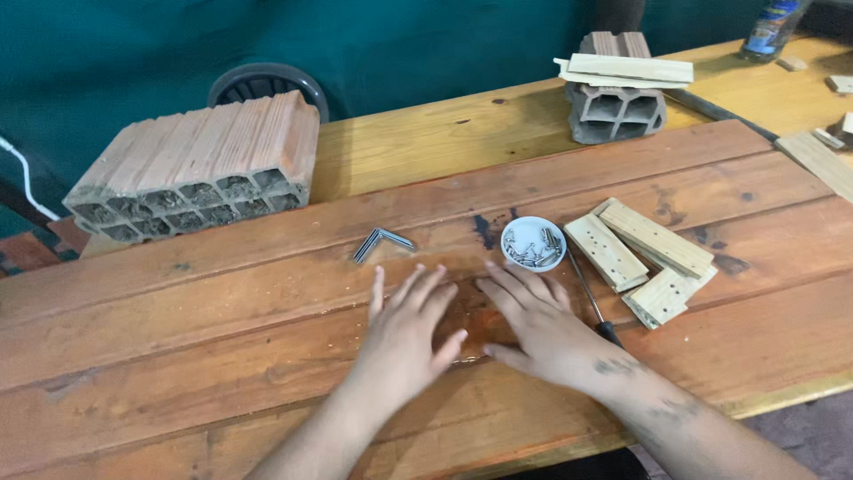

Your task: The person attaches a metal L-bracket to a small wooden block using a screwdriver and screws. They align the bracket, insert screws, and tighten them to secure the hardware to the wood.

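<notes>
Left hand: the left hand (pixel 404 333) lies palm down at lower centre of the frame, fingers spread and flat on the wooden workbench (pixel 222 293); it grasps nothing; its forearm runs off the bottom edge.
Right hand: the right hand (pixel 542 329) lies palm down just right of the left hand, fingers fanned toward the upper left; released, holding nothing; the two thumbs point toward each other, close but apart.
Between the hands: a small metal piece (pixel 468 360) shows on the board by the left thumb tip; too small to tell its kind.
Dish: a small white round dish (pixel 533 243) filled with silvery screws sits just above the right fingertips, near centre frame; not touched.
Screwdriver: a thin screwdriver (pixel 591 302) with a dark handle lies on the bench just beside the right hand, shaft slanting from beside the dish down toward the wrist.
Bracket: a metal corner bracket (pixel 380 242) lies above the left hand, apart from it.
Slats: a loose pile of pale drilled wooden slats (pixel 649 258) lies right of the dish, overlapping one another.
Large brick: a hollow clay brick (pixel 200 169) rests on its side at upper left, open cells facing the viewer.
Small brick: a grey hollow brick (pixel 617 102) stands at upper right centre, with thin wooden strips (pixel 631 69) laid across its top.
Background: a teal wall (pixel 400 44) fills the top; a bottle (pixel 771 27) stands at the far upper right.
</notes>
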